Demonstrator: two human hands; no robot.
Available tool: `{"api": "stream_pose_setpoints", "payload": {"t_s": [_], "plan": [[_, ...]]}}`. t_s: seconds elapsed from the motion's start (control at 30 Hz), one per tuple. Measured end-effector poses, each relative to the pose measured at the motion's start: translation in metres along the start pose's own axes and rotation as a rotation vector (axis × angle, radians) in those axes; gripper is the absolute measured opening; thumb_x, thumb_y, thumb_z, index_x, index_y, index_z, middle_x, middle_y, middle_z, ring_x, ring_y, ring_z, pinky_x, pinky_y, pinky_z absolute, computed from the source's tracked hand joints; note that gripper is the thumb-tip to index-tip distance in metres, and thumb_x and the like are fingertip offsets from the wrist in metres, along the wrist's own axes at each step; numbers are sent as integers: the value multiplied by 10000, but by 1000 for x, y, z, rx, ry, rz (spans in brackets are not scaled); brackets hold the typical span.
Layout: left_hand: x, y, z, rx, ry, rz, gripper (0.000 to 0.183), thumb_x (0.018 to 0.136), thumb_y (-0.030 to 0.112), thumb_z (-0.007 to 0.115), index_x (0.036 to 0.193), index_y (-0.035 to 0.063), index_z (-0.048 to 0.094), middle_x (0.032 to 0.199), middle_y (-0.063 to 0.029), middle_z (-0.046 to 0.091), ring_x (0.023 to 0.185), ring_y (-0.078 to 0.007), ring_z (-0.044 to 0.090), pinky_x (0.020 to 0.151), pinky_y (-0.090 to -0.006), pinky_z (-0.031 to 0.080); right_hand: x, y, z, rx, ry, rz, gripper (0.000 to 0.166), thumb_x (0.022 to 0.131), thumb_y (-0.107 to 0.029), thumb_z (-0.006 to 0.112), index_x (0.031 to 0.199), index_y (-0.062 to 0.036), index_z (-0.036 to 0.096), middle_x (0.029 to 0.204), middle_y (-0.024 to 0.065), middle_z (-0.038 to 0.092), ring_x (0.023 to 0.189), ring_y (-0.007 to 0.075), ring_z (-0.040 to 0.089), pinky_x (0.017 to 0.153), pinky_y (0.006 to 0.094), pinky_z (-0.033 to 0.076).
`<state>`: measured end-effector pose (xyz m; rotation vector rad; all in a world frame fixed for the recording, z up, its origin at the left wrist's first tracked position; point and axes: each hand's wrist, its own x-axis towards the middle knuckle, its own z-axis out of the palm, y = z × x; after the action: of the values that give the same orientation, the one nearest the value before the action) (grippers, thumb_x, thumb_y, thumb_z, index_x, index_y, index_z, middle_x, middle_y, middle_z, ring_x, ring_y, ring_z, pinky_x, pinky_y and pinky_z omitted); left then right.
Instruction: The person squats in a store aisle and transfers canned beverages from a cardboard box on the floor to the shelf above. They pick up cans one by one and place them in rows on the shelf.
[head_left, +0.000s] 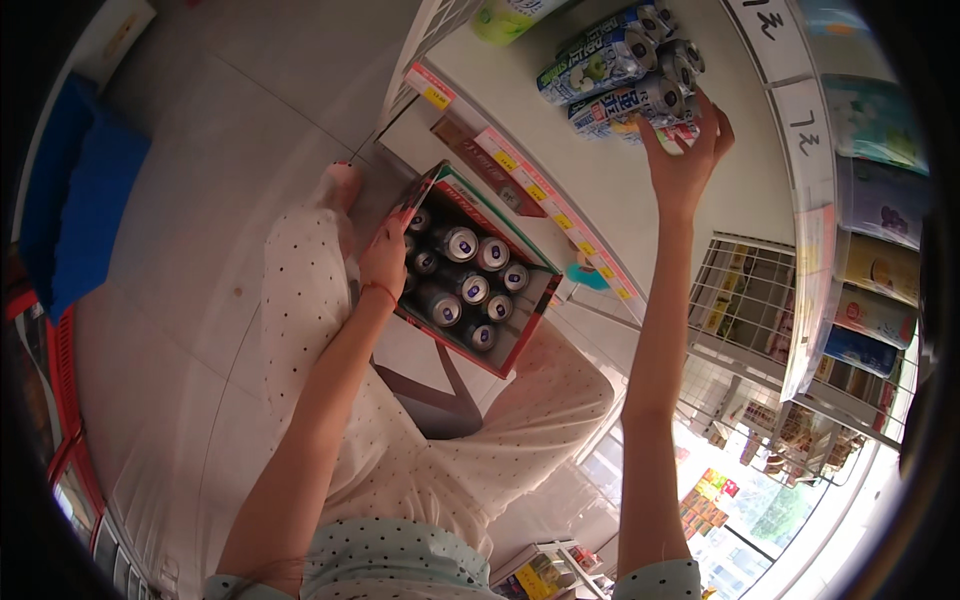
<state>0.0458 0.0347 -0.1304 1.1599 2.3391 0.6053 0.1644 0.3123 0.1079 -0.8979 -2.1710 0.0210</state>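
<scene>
My left hand (384, 259) grips the side wall of an open cardboard box (536, 319). Inside stand several dark drink cans (474, 289), their silver tops and purple tabs facing up. On the white shelf (517, 67), several blue and green drink cans (600, 71) lie on their sides in a small pile. At the near end of that pile is my right hand (686, 154), thumb and fingers spread around a can (667, 133) with a partly visible red and green label. The fingers hide part of this can.
Price tags (555, 214) line the shelf's front edge. A lower shelf holds a flat brown box (487, 165). Wire baskets (742, 292) hang to the right, beside packaged goods (874, 195). A blue bin (90, 195) stands on the tiled floor (217, 142) at left.
</scene>
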Motion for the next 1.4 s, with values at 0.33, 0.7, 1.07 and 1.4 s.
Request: {"api": "stream_pose_setpoints", "payload": {"t_s": [0.33, 0.7, 1.07, 1.4], "plan": [[-2, 3, -1, -6, 52, 18, 395, 693, -51, 541, 1015, 59, 341, 970, -194, 537, 742, -405, 563, 591, -469, 465, 19, 5, 6, -251, -243, 122, 565, 566, -272, 795, 1020, -104, 503, 973, 97, 535, 838, 240, 587, 675, 361, 490], [1, 5, 6, -4, 135, 4, 179, 861, 208, 474, 910, 55, 395, 799, -177, 576, 639, -388, 566, 523, -472, 461, -71, -95, -71, 326, -414, 258, 580, 564, 2, 759, 1085, -64, 515, 983, 55, 556, 843, 146, 558, 649, 265, 479], [7, 0, 15, 28, 74, -45, 200, 907, 260, 394, 1018, 104, 452, 893, -131, 605, 693, -352, 593, 564, -437, 481, -242, -98, 55, 219, -789, -165, 558, 492, -74, 737, 1010, -80, 532, 993, 103, 525, 944, 253, 528, 893, 391, 362], [3, 5, 5, 28, 65, -26, 172, 910, 250, 399, 962, 95, 453, 863, -133, 598, 660, -341, 584, 531, -435, 468, -293, -78, 93, -81, -884, -312, 359, 604, -62, 637, 945, -86, 527, 920, 95, 516, 903, 246, 522, 912, 367, 325]]}}
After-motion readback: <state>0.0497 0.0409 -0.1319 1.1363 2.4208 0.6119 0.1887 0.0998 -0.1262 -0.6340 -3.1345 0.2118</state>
